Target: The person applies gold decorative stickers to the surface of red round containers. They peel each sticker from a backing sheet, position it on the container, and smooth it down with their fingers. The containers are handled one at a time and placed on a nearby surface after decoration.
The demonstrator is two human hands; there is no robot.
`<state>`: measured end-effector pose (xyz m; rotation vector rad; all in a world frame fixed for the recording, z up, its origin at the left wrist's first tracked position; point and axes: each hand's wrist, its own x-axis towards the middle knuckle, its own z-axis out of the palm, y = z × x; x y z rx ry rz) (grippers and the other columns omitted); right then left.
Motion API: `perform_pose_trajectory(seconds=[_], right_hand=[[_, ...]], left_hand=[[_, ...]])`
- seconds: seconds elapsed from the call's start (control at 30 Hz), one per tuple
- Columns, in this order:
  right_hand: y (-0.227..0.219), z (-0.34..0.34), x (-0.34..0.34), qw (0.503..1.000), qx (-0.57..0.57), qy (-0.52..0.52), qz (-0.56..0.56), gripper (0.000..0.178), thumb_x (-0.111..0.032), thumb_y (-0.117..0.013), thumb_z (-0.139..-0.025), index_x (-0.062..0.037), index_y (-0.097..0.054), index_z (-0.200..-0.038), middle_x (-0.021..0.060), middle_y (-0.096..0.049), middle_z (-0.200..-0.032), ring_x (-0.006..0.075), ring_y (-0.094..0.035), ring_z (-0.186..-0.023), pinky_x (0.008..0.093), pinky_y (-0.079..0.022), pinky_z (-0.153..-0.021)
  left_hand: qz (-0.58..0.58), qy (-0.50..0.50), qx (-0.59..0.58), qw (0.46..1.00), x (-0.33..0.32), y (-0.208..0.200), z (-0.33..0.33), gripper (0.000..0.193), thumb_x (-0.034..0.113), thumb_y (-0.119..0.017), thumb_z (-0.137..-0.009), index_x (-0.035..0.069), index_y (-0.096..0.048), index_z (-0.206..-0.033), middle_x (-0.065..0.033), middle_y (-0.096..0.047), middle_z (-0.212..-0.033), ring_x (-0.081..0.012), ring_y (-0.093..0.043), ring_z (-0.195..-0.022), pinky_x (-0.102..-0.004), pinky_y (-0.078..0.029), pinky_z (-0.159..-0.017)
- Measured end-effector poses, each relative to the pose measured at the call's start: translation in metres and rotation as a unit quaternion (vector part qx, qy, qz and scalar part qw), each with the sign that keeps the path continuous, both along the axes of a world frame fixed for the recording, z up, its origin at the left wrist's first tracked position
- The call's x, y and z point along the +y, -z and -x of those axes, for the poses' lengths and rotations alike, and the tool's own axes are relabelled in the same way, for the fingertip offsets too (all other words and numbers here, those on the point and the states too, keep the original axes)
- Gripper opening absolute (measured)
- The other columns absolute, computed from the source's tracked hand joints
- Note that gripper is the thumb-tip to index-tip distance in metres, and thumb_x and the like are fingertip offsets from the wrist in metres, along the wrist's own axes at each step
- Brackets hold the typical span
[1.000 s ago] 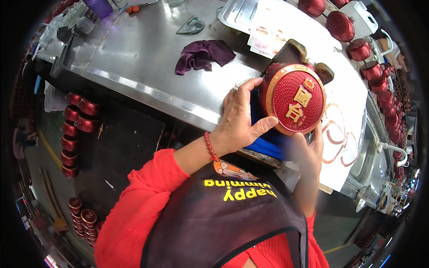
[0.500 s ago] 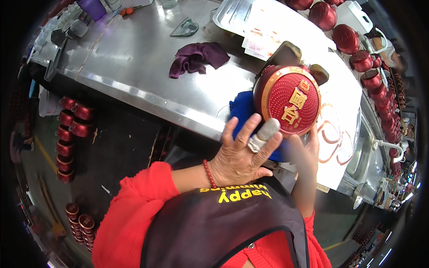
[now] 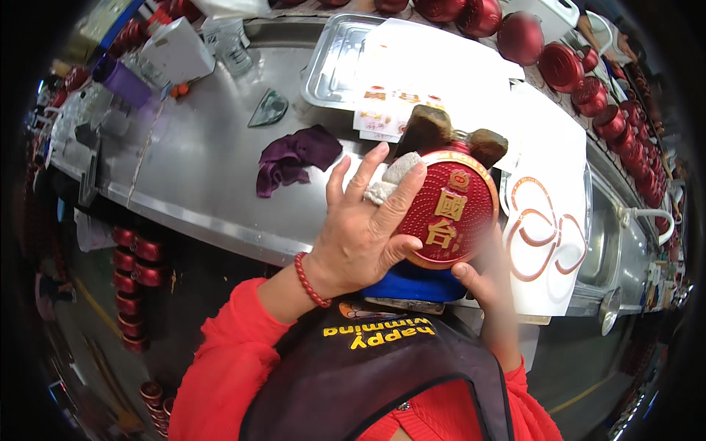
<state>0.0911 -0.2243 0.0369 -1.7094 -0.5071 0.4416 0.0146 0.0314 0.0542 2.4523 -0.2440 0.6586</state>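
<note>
A round, flat red bottle [image 3: 471, 192] with gold raised characters and a gold rim faces me, its neck pointing away between two brown blocks [image 3: 426, 131]. Under its near edge lies a blue cloth [image 3: 418, 285]. My right hand [image 3: 487, 285] grips the bottle's lower right side, thumb at the front rim; its other fingers are partly hidden behind. My left hand [image 3: 360, 234] is at the bottle's left edge, fingers spread, one wrapped in a whitish fingertip cover [image 3: 393, 176]. That covered finger lies along the rim, and the thumb reaches the lower left of the face.
Left of the bottle, a purple cloth [image 3: 298, 158] and a glass piece [image 3: 269, 108] lie on the metal table [image 3: 220, 169]. Curved gold-brown strips [image 3: 531, 239] rest on white sheets at right, beside a sink [image 3: 607, 235]. A clear tray [image 3: 331, 66] and several red bottles [image 3: 560, 67] stand behind.
The bottle has turned more upright and sits further left in view. My left hand has moved up from below it to its left rim. My right hand keeps its hold.
</note>
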Motion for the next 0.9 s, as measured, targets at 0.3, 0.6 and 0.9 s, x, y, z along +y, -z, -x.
perform_pose_trajectory(seconds=[0.3, 0.6, 0.9], right_hand=[[0.021, 0.007, -0.03, 0.966, 0.116, 0.18, -0.142, 0.077, 0.006, -0.05, -0.093, -0.0025, -0.022, -0.164, 0.0253, -0.042, -0.158, 0.0281, -0.054, -0.136, 0.0381, -0.05, -0.108], [0.01, 0.017, -0.068, 0.951, 0.09, 0.287, -0.073, 0.026, -0.003, -0.06, -0.099, -0.0032, -0.048, -0.122, 0.0083, -0.066, -0.105, 0.0104, -0.062, -0.09, 0.0236, -0.053, -0.077], [-0.001, 0.032, -0.01, 0.984, -0.164, 0.072, -0.002, 0.019, -0.012, -0.074, -0.096, -0.0012, -0.064, -0.108, 0.0109, -0.066, -0.089, 0.0195, -0.065, -0.078, 0.0294, -0.052, -0.073]], left_hand=[[-0.179, 0.172, -0.018, 0.968, 0.011, -0.047, -0.086, 0.058, 0.052, -0.055, -0.1, 0.011, -0.062, -0.141, -0.0082, -0.076, -0.106, -0.0323, -0.045, -0.143, -0.0587, -0.025, -0.118], [-0.263, 0.29, -0.038, 0.919, -0.055, -0.04, -0.055, 0.058, 0.048, -0.069, -0.088, 0.01, -0.067, -0.132, -0.0006, -0.074, -0.116, -0.0251, -0.04, -0.149, -0.0625, -0.015, -0.123], [-0.278, 0.042, -0.051, 0.958, -0.037, 0.03, 0.056, 0.056, 0.054, -0.046, -0.104, 0.026, -0.055, -0.151, 0.0019, -0.057, -0.152, -0.0318, -0.024, -0.157, -0.0638, 0.003, -0.123]])
